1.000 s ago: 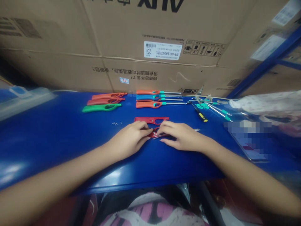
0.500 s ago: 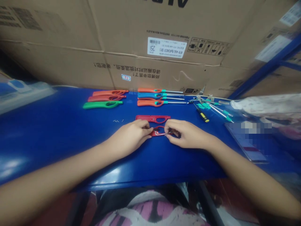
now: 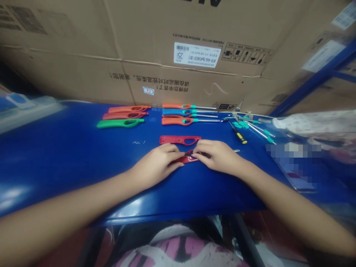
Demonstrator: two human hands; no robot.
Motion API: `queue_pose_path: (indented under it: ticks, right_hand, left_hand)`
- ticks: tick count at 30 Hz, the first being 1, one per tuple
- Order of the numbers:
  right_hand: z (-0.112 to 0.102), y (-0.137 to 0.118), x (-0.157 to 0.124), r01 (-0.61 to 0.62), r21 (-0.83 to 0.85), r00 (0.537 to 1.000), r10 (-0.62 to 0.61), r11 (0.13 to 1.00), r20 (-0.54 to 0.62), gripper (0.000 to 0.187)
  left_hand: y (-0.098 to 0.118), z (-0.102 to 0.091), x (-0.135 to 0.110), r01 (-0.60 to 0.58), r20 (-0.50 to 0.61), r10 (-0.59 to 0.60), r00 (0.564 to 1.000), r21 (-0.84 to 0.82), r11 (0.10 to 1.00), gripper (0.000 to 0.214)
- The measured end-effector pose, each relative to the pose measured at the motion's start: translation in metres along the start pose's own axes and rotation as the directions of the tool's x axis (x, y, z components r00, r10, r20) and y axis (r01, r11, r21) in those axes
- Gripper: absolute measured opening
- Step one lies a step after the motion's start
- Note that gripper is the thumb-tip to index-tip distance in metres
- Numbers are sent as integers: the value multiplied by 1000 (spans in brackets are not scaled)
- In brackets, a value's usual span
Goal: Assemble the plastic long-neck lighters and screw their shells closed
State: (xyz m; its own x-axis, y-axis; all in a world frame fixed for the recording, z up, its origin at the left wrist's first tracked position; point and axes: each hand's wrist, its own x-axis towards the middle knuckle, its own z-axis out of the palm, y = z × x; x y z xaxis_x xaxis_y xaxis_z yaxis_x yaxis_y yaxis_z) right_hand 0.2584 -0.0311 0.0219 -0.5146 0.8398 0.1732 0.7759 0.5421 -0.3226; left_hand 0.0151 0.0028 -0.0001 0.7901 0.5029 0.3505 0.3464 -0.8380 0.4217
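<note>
My left hand is closed around the left end of an opened red lighter handle half on the blue table. A thin white wire runs inside its loop. My right hand pinches at the right end of the same half, its fingertips over the trigger loop; the exact small part under them is hidden. A metal tube tip sticks out beyond my right hand. Just behind both hands lies the matching red handle half, its inner side up.
Orange and green handle pieces lie at back left, near several small screws. Assembled lighters line up at the back. A screwdriver, metal tubes with teal ends and a phone are at right. A large carton stands behind.
My right hand has shifted slightly left over the handle half, its fingers stretched further over the loop. The metal tube tip now shows to its right. My left hand stays on the handle.
</note>
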Motion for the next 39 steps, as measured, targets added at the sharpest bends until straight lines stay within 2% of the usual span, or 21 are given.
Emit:
queue_pose_path:
  ticks: [5, 11, 13, 16, 19, 24, 33, 39]
  right_hand:
    - [1, 3, 2, 31, 107, 999, -30, 994, -15, 17]
    - [-13, 3, -1, 24, 224, 1000, -26, 974, 3, 11]
    - [-18, 5, -3, 35, 259, 998, -46, 965, 38, 8]
    - [-24, 10, -6, 41, 289, 990, -77, 957, 116, 5]
    - [-28, 14, -7, 24, 297, 979, -83, 954, 186, 13]
    - [-31, 21, -9, -9, 284, 982, -45, 959, 186, 17]
    - [-20, 10, -5, 87, 222, 984, -118, 971, 131, 11]
    - [-8, 3, -5, 148, 105, 979, -161, 983, 122, 11]
  left_hand:
    - [-1, 0, 1, -12, 61, 10, 998, 29, 999, 28]
    - [13, -10, 1, 34, 127, -53, 990, 145, 989, 35]
    - [18, -14, 2, 69, 135, -94, 986, 181, 981, 39]
    - [20, -17, 1, 57, 155, -93, 984, 224, 973, 37]
    - [16, -15, -1, 42, 155, -77, 985, 215, 976, 32]
    - [10, -11, -3, 28, 127, -44, 991, 122, 992, 33]
    - [12, -9, -3, 20, 128, -32, 991, 88, 996, 36]
    - [13, -9, -3, -7, 132, -10, 991, 127, 992, 37]
